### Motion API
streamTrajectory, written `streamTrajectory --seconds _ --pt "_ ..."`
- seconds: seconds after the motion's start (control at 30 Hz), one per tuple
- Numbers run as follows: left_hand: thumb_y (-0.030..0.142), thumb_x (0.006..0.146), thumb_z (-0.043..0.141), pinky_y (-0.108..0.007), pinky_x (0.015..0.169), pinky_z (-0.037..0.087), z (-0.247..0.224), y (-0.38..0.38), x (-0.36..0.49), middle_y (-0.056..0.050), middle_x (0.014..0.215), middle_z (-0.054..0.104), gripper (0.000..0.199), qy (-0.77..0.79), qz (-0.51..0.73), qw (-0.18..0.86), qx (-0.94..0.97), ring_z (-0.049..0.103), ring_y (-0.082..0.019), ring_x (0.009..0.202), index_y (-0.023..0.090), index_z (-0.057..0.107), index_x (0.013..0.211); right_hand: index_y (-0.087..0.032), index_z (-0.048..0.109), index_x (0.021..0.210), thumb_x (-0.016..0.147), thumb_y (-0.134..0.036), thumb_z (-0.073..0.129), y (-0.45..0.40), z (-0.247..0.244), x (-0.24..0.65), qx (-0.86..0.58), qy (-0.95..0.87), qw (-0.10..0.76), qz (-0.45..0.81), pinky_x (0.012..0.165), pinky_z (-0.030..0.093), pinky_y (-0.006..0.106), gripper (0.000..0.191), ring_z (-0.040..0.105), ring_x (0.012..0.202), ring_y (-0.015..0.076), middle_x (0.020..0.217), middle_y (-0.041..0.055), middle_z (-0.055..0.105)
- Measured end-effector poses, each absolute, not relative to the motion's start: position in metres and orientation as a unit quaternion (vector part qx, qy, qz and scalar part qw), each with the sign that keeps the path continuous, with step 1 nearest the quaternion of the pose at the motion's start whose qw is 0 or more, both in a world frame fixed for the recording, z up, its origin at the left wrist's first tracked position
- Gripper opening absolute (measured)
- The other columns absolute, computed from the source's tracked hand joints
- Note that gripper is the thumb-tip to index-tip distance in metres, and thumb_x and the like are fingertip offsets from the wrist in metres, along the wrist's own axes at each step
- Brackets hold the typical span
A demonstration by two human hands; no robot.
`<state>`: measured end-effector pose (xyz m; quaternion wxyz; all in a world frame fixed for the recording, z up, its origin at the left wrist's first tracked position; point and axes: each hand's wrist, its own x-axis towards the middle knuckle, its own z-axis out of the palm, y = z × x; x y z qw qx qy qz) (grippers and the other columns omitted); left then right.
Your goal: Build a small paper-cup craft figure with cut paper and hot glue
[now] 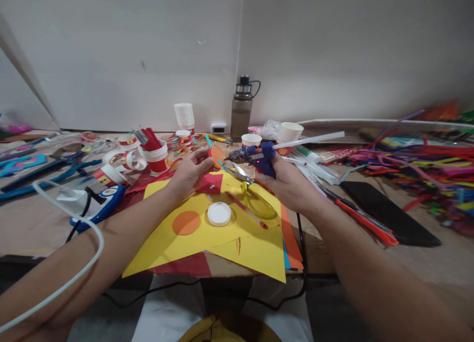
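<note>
My left hand [193,171] pinches an orange paper disc [216,156] with light-blue strips at its edge. My right hand [287,179] is wrapped round a blue hot glue gun [262,156], a white glue stick poking out of its back end. The gun's nozzle points left at the disc, close to it; whether they touch I cannot tell. Below lie yellow-handled scissors [261,203], a red pencil [248,211], a white round lid [219,214] and a flat orange paper circle [186,223], all on yellow paper sheets [155,248].
Left stand a red-and-white paper cup [155,156] of red sticks, cut cup pieces and a power strip [107,203]. Behind are a water bottle [242,112] and stacked cups [184,115]. Right lie a red utility knife [370,221], a black flat slab [388,213] and many pipe cleaners [422,169].
</note>
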<state>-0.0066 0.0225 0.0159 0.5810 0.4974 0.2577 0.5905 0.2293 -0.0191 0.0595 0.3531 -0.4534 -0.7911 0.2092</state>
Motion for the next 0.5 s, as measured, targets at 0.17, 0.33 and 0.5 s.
streamTrajectory --seconds 0.17,0.33,0.5 --pt "0.038 0.060 0.085 -0.024 0.073 0.052 0.0147 0.0240 -0.0068 -0.005 0.093 0.071 0.047 0.257 0.596 0.582 0.490 0.066 -0.013 0.078 0.016 0.066 0.098 -0.021 0.048 0.132 0.086 -0.029 0.058 -0.0189 0.0580 0.2303 -0.443 -0.793 0.362 0.211 0.097 0.046 0.048 0.047 0.058 0.112 0.0279 0.128 0.0099 0.062" --pt "0.038 0.061 0.085 -0.024 0.072 0.052 0.0146 0.0230 -0.0056 -0.006 0.092 0.071 0.047 0.259 0.592 0.581 0.495 0.066 -0.013 0.078 0.015 0.067 0.097 -0.019 0.047 0.131 0.086 -0.025 0.057 -0.0208 0.0621 0.2283 -0.461 -0.794 0.350 0.186 0.097 0.045 0.048 0.047 0.059 0.110 0.0291 0.125 0.0121 0.063" --pt "0.038 0.060 0.085 -0.023 0.070 0.052 0.0152 0.0216 -0.0052 -0.006 0.089 0.071 0.047 0.269 0.593 0.575 0.495 0.065 -0.012 0.075 0.014 0.066 0.096 -0.018 0.050 0.129 0.086 -0.026 0.056 -0.0215 0.0646 0.2288 -0.481 -0.794 0.340 0.151 0.089 0.048 0.047 0.044 0.062 0.100 0.0298 0.114 0.0125 0.067"
